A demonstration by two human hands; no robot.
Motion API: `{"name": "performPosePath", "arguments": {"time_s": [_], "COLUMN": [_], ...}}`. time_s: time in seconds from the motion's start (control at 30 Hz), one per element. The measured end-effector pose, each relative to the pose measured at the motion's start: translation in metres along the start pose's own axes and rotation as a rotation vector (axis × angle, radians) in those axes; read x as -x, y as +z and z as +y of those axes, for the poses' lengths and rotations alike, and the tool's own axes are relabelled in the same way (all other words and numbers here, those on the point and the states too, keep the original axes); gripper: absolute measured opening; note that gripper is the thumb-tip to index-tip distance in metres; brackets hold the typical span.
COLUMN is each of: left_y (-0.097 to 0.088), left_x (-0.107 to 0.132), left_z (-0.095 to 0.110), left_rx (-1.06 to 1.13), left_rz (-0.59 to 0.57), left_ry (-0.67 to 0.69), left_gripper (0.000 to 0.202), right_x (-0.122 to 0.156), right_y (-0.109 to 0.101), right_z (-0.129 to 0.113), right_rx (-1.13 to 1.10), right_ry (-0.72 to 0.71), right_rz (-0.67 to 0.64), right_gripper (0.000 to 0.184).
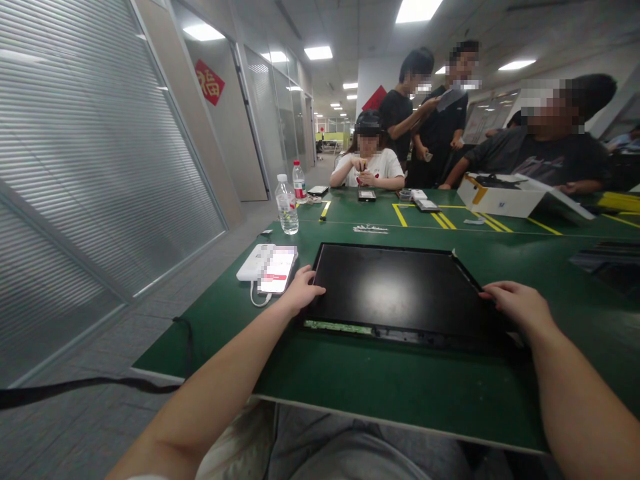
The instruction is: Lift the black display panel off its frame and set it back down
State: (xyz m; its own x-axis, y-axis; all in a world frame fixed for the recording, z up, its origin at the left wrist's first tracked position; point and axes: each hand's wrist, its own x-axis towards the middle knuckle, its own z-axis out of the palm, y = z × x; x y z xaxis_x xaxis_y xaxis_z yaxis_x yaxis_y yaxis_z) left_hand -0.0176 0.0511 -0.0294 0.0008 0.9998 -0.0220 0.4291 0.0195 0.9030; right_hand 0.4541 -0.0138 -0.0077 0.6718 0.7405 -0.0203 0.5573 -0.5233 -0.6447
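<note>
A black flat display panel [390, 287] lies face up on the green table in front of me. Along its near edge a green circuit board strip [338, 327] is exposed. My left hand [301, 292] grips the panel's left edge, thumb over the top and the other fingers along the side. At the right edge, my right hand [520, 303] pinches the rim between thumb and fingers. A thin loose piece sticks up at the far right corner of the frame.
Left of the panel lie a phone [278, 270] and a white power bank [255, 261] joined by a cable. Behind them stand two bottles, one a clear water bottle [287, 205]. A white box [500, 197] sits at the far right. Several people are across the green table [390, 383].
</note>
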Motion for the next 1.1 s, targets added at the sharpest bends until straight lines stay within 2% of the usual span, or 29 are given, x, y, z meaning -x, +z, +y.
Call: {"name": "performPosePath", "arguments": {"time_s": [0.17,0.33,0.5,0.7,0.8,0.97,1.1], "left_y": [0.000,0.000,-0.001,-0.004,-0.004,-0.002,-0.001], "left_x": [-0.001,-0.001,-0.001,0.005,0.005,0.000,-0.005], "left_z": [-0.001,0.000,0.000,0.004,0.005,0.001,-0.004], "left_rx": [0.010,0.024,0.093,0.274,0.313,0.166,-0.017], "left_rz": [0.016,0.012,0.015,-0.139,-0.150,-0.131,-0.028], "left_ry": [0.008,0.006,0.075,0.103,0.104,0.139,0.085], "left_gripper": [0.049,0.051,0.051,0.040,0.039,0.034,0.049], "right_x": [-0.004,-0.004,0.002,0.000,-0.006,-0.015,-0.014], "right_y": [0.003,0.003,0.001,0.002,0.005,0.007,0.007], "right_z": [0.006,0.006,0.001,0.004,0.011,0.018,0.017], "right_rx": [-0.014,-0.010,-0.024,-0.054,-0.081,-0.083,-0.090], "right_ry": [-0.038,-0.029,0.003,0.003,0.013,0.002,0.017], "right_rz": [0.033,0.013,-0.001,0.019,0.009,0.007,0.000], "right_gripper": [0.026,0.026,0.025,0.026,0.030,0.031,0.028]}}
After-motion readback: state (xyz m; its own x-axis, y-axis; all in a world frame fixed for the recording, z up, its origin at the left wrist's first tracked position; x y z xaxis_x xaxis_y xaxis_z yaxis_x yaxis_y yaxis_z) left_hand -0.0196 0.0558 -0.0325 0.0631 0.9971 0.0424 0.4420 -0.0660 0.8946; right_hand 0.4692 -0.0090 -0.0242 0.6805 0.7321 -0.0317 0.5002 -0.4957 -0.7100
